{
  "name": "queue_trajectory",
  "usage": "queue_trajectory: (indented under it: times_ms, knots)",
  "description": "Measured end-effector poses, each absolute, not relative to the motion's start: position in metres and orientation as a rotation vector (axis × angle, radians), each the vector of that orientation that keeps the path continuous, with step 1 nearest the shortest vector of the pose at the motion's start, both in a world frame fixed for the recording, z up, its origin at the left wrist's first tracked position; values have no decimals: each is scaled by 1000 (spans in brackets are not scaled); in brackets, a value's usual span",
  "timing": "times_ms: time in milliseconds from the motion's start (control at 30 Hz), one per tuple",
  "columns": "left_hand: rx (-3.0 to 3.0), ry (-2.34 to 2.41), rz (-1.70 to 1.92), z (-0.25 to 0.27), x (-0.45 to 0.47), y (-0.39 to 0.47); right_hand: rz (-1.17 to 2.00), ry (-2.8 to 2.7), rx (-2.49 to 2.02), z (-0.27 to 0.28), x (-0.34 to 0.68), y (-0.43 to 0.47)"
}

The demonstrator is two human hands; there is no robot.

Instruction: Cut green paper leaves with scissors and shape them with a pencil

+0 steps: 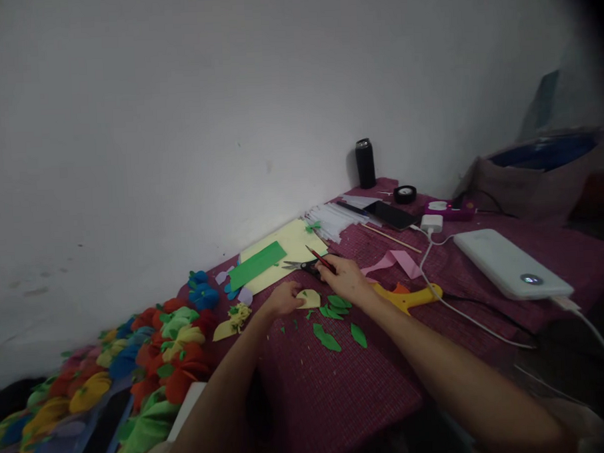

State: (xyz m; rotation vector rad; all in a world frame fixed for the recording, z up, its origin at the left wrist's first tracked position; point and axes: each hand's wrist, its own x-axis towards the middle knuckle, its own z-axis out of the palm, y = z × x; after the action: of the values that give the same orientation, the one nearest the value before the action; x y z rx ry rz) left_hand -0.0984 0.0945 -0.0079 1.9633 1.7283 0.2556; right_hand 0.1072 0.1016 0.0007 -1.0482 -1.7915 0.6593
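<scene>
Yellow piece point(312, 298): left hand point(286, 298) at edge, leaves point(330, 311) close.

Craft workspace: pencil point(321, 259), scissors point(308, 267), green cutouts point(327, 339).

A: Any txt, brands or nos. u can read?
B: None, tbh. Pwr bank point(508, 261) has lit marks on its round disp. point(531, 280), but they're too small & blurry to make out.
A: Can point(365, 165)?
B: Too dark, can't read any label.
A: Tape point(405, 194)?
B: Pale centre, nothing legible @ this res.
A: Strip point(454, 213)?
B: Same, no readable txt. Nor on the phone point(391, 214).
</scene>
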Motion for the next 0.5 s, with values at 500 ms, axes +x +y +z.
queue_trajectory:
  times_ms: [500]
  knots:
    - [1637,1594,529,-13,-106,81,775,-1813,-1113,0,108,104]
